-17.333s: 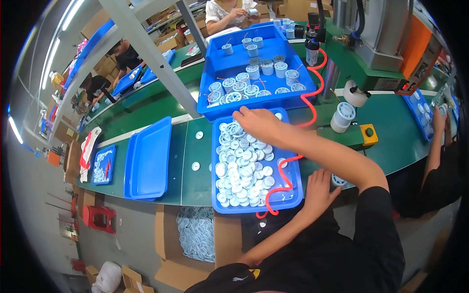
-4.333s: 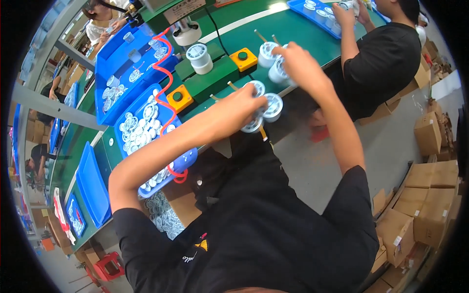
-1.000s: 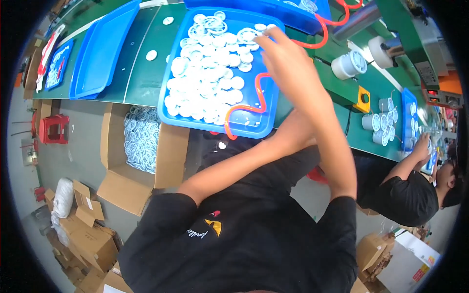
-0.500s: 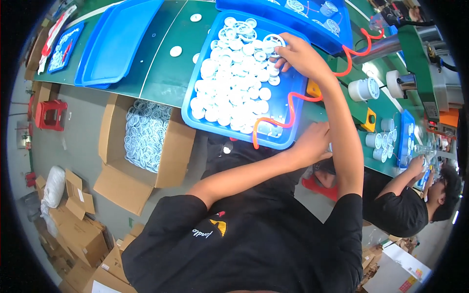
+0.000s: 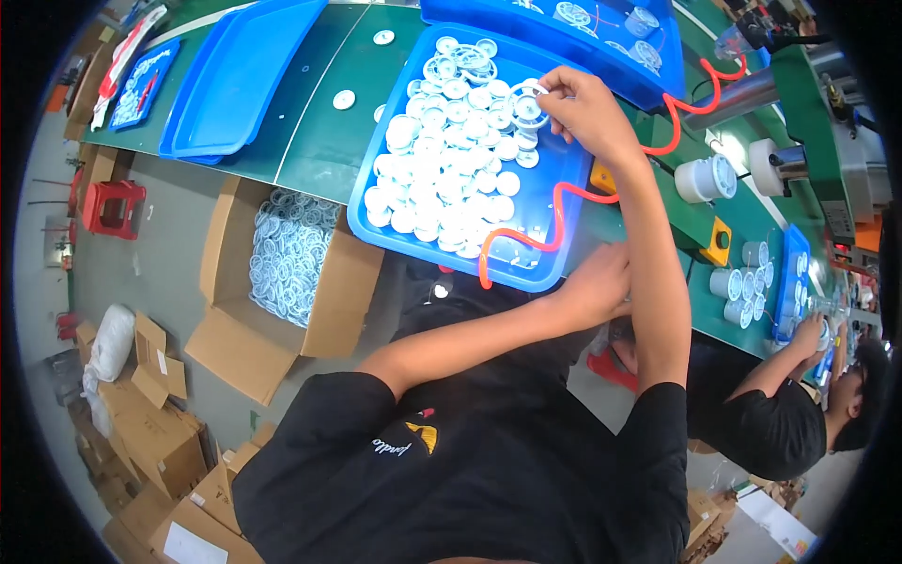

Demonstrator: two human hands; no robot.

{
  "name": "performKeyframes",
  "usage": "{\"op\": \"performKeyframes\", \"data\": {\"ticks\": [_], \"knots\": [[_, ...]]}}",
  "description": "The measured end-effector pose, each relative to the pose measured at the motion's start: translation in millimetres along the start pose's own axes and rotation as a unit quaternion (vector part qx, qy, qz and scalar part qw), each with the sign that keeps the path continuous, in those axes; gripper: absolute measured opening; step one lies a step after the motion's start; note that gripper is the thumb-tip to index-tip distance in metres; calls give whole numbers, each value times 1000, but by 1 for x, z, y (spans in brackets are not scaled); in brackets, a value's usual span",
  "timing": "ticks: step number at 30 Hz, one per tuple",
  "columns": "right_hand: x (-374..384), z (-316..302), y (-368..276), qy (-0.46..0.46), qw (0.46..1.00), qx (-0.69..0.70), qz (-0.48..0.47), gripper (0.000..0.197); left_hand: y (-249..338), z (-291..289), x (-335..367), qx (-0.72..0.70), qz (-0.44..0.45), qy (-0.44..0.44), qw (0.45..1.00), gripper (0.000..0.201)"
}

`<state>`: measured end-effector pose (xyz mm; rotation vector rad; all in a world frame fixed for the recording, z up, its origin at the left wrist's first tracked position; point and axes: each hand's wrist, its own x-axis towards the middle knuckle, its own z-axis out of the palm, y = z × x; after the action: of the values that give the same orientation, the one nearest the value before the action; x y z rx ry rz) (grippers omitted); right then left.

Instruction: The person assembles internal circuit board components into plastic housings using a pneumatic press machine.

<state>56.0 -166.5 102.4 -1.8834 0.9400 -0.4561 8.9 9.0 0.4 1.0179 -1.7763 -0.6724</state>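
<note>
My right hand (image 5: 581, 108) reaches over the blue tray (image 5: 362, 202) and pinches the right edge of a white plastic ring (image 5: 518, 115). Under and beside the ring lies a heap of small round white plastic discs (image 5: 442, 160), glaring in the light. A few larger rings (image 5: 460, 64) rest at the heap's far end. My left hand (image 5: 601, 280) is held low at the tray's near right corner, fingers curled. My right forearm covers its fingertips, and what they hold is hidden.
A coiled orange air hose (image 5: 561, 202) crosses the tray's right side. Beyond stands a blue bin (image 5: 564, 47). At right are a press machine (image 5: 799, 155), a yellow button box (image 5: 719, 240) and white cups (image 5: 738, 282). An open carton of rings (image 5: 291, 258) sits left; a co-worker (image 5: 770, 423) works at right.
My right hand has shifted slightly right and lifted the ring's edge, so the ring stands more tilted. My left hand has slid slightly down, further behind my right forearm.
</note>
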Motion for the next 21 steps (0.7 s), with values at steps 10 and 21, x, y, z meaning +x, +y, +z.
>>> {"op": "performKeyframes", "data": {"ticks": [10, 21], "knots": [[-6, 27, 21, 109, 955, -231, -150, 22, 1, -1, 6, -47, -13, -6, 999, 58], [6, 30, 30, 155, 930, -332, -41, 32, 3, 1, 7, -66, 36, 95, 993, 37]]}}
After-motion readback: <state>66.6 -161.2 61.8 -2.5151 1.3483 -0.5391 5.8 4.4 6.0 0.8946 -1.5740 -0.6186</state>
